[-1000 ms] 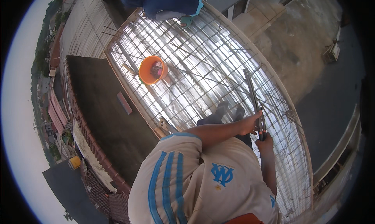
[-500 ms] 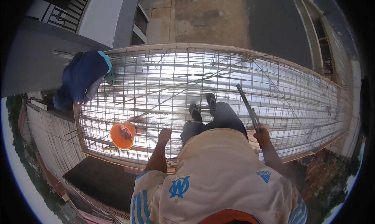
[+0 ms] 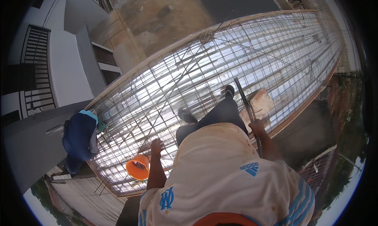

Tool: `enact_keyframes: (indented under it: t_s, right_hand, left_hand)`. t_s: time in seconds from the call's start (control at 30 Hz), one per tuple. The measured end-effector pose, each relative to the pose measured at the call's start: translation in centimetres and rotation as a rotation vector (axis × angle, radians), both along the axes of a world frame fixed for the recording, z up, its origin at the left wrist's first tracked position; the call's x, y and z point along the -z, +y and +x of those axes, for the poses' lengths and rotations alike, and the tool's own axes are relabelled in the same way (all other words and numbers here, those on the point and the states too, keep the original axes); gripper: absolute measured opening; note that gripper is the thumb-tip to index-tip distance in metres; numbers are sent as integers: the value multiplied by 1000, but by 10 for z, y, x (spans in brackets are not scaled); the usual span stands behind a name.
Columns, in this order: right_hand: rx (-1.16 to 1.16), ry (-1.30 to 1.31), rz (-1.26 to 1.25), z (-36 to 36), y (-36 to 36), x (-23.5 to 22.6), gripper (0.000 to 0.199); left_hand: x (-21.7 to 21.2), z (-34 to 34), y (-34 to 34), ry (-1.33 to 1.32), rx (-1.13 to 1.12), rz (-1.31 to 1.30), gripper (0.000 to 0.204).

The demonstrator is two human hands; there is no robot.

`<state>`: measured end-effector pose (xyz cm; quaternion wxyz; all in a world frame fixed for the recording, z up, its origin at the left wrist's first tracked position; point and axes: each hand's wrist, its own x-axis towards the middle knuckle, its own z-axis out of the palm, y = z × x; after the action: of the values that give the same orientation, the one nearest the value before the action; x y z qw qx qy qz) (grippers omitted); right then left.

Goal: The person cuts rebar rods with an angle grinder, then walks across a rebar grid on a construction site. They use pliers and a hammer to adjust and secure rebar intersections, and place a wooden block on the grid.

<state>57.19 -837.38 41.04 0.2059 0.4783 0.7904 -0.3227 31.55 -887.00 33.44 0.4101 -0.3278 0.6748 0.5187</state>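
We observed that the right hand held a long, dark, slender metal tool; its grip was wrapped around the shaft, with part of the tool extending behind the fist. Half a second earlier, we noted that grip at the tool's near end. The tool was tilted forward above a steel-rod grid laid over bright, silvery sheets, beside a flat, tan-brown slab. The left hand, which one second before had also been on the tool, was near an orange, round bucket; its grip was loosely spread, holding nothing. We recorded the black sandals farther apart than in the preceding view. A co-worker in a dark blue top remained bent at the grid's left end.
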Motion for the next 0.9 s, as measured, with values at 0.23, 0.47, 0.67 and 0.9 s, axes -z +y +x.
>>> enact_keyframes:
  t_s: [0.23, 0.47, 0.67, 0.9]
  right_hand:
    - [301, -80, -95, 4, 68, 15, 37]
    - [287, 5, -107, 12, 168, 28, 40]
    - [265, -76, -133, 32, 253, 32, 36]
    - [224, -70, -111, 46, 322, 2, 39]
  left_hand:
    - [-13, -28, 87, 8, 145, -118, 28]
    - [-44, -10, 235, -91, 299, -207, 38]
    - [-67, -25, 358, 49, 427, -151, 34]
    - [-94, -41, 441, 123, 491, -127, 33]
